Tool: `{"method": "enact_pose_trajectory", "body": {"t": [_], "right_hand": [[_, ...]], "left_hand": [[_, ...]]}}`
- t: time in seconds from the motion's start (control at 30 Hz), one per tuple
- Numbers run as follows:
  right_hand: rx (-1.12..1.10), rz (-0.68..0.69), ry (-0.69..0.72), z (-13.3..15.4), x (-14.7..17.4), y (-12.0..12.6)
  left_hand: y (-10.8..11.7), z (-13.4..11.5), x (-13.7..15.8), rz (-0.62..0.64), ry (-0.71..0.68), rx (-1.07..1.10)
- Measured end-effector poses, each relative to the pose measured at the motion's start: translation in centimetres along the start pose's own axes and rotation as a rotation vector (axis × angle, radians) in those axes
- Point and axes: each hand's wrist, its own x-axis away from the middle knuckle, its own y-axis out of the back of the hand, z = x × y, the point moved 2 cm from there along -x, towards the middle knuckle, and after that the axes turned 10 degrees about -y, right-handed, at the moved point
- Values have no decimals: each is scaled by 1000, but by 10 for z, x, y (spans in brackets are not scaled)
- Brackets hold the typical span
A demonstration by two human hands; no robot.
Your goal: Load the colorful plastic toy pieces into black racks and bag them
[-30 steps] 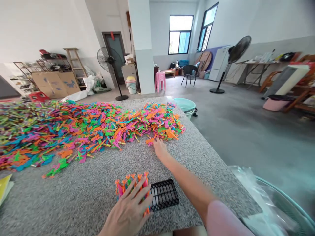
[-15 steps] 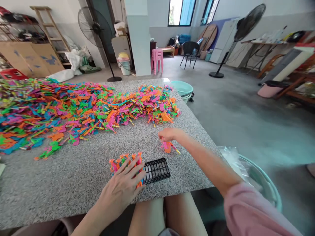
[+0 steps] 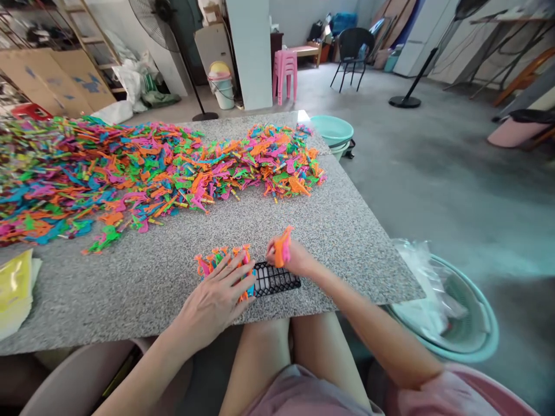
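Note:
My left hand (image 3: 217,292) lies flat, fingers stretched out, over a row of small colourful plastic toys (image 3: 210,264) standing in the left part of a black plastic grid rack (image 3: 277,280). The toys under my palm are partly hidden. In the rack's right part the open slots show. Just above the rack's far edge, my right hand (image 3: 292,257) is closed on an orange and pink plastic toy (image 3: 282,247). That toy looks gun-shaped, though it is slightly blurred, and my fingertips are partly hidden behind it.
A long heap of similar toys (image 3: 173,167) covers the far side of the speckled stone table (image 3: 347,254). Yellow printed packaging (image 3: 16,289) lies at the left edge. A green basin with clear plastic bags (image 3: 427,289) stands by the right corner, another basin (image 3: 332,130) beyond.
My right hand has picked up the orange and pink toy from the table and brought it nearer, to the rack. My left hand stays on the rack. The view has tipped down.

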Motion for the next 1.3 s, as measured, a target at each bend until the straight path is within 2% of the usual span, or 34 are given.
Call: {"method": "enact_pose_trajectory", "body": {"t": [0.1,0.2,0.3,0.43,0.57,0.67,0.8,0.97,1.07,1.23,1.3], "right_hand": [[-35,-60,75,10,6,-42],[82,-57,81,16,2,-58],[189,-3,107,20,-6,-56],[199,23,88,21,-14,-50],[83,-26,33,15,-13,-46],[4,-37,71,13,-8,-46],[195,20,157,17,-4,-54],[301,31,98,24,-7,-54],[241,39,95,23,-6,-52],[15,-96,23,16,4,-43],[-48,-107,9,15,8,-41]], "left_hand": [[2,0,-1,5,-2,23],[2,-1,-1,5,-8,21],[2,-2,-1,-7,-15,18],[1,-2,1,0,20,49],[1,-2,1,28,28,82],[2,-2,0,39,32,93],[2,-3,0,52,43,87],[5,-4,1,47,68,94],[5,-4,1,48,73,97],[3,-5,1,12,63,88],[3,-6,1,17,73,86]]}}
